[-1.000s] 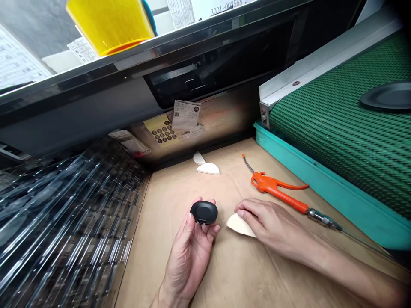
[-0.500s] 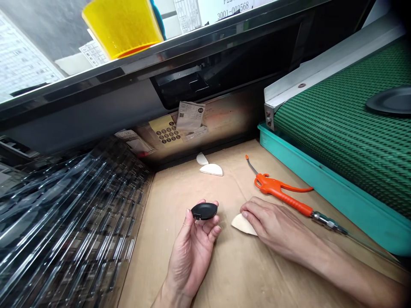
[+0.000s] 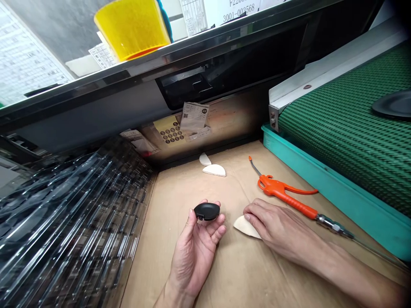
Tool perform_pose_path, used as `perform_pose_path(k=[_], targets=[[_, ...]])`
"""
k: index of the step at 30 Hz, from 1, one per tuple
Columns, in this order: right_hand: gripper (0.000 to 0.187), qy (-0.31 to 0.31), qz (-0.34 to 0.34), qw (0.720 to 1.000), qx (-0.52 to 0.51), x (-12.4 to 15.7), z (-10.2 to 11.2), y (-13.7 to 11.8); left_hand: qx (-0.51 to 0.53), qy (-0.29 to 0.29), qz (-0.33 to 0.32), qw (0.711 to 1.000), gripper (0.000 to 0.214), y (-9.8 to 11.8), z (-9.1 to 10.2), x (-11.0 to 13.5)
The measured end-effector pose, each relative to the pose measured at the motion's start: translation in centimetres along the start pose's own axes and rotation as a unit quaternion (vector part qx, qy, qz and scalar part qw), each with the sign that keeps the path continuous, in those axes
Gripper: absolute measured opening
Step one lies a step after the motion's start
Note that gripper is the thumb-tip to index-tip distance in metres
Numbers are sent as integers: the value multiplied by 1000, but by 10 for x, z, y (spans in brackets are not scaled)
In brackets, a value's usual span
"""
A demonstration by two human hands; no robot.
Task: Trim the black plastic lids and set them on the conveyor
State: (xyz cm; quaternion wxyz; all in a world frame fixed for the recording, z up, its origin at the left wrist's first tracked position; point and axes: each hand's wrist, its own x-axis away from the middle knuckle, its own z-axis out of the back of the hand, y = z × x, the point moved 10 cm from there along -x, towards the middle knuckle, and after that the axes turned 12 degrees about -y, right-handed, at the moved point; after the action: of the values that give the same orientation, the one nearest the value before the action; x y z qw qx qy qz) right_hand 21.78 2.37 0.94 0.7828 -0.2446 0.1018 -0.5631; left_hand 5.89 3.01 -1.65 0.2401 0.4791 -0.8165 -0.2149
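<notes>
My left hand [image 3: 195,252] holds a small black oval plastic cap [image 3: 207,211] at its fingertips, palm up, above the brown cardboard worktop [image 3: 224,278]. The cap is tilted nearly flat. My right hand [image 3: 278,226] lies palm down on the cardboard, its fingers curled over a cream half-moon pad [image 3: 244,226]. Two more cream half-moon pads [image 3: 214,170] lie farther back near the wall.
An orange air blow gun [image 3: 285,194] with its hose lies right of my right hand. A green conveyor belt [image 3: 346,128] in a teal frame carries a black part [image 3: 393,105]. Stacked clear plastic trays [image 3: 64,231] fill the left. A yellow roll [image 3: 133,25] sits on the shelf above.
My left hand has turned the black cap from facing me to nearly flat. My right hand has stayed on the cream pad. The view has shifted slightly.
</notes>
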Motion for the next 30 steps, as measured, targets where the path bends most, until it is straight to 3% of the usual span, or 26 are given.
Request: perform_pose_path(k=[6,19,30], targets=[[26,5,2,1000,3,0,-1,1,4,25,-15,1000,34,4,2,0],[27,-10,-11,1000,-12,-2,-5,4,20,5,-38,999,32,6,-1,0],[28,-8,1,1000,-5,-2,-7,4,23,28,-36,999,27,5,4,2]])
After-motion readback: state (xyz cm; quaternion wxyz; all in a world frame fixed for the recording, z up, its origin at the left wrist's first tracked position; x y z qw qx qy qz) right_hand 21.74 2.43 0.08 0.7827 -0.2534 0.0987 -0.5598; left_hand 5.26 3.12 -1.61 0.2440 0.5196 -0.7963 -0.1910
